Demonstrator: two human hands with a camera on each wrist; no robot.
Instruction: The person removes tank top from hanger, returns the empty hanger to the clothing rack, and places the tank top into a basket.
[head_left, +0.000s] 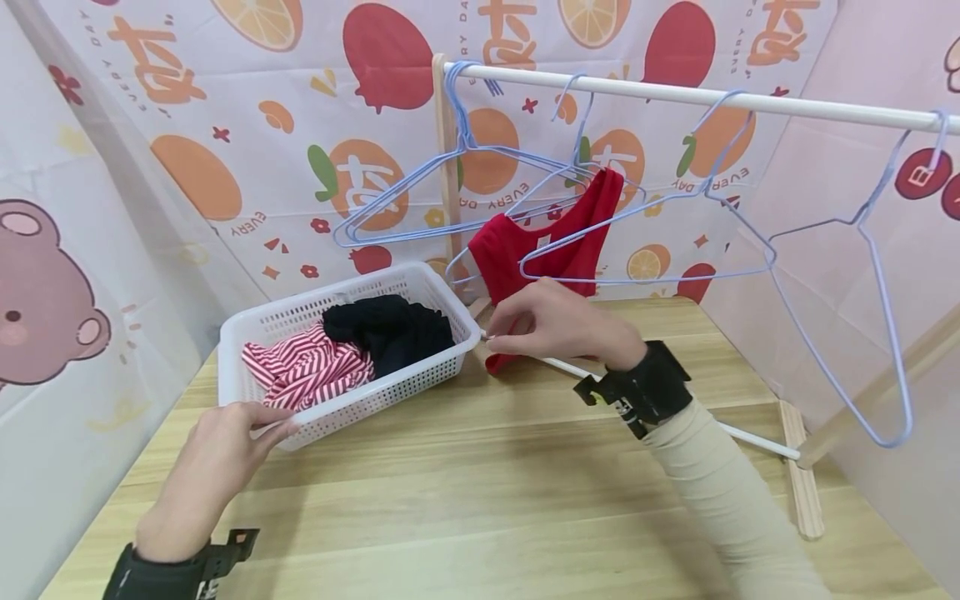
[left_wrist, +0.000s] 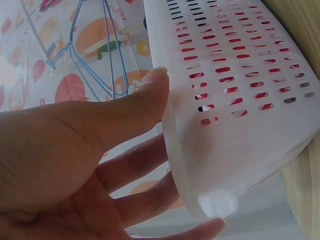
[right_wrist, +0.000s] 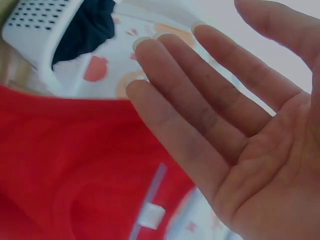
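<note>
My left hand [head_left: 217,458] grips the near-left corner of a white perforated plastic basket [head_left: 375,404]; in the left wrist view the thumb presses on the rim. Inside the basket lie a red-and-white striped garment [head_left: 318,367] and a black garment [head_left: 390,329]. Off the basket's right end hovers my right hand [head_left: 555,321], in front of a red sleeveless top [head_left: 543,250]. Its fingers [right_wrist: 185,110] are loosely extended in the right wrist view, with nothing in them. A blue wire hanger [head_left: 581,125] carries the red top, whose lower part is partly hidden behind the right hand.
Above the wooden tabletop [head_left: 420,508] runs the white rod [head_left: 675,90] of a garment rack. Several blue hangers [head_left: 408,187] bunch at its left end, and bare hangers [head_left: 652,204] hang farther right. The rack's wooden foot [head_left: 801,475] stands at the right. Printed curtains surround the table.
</note>
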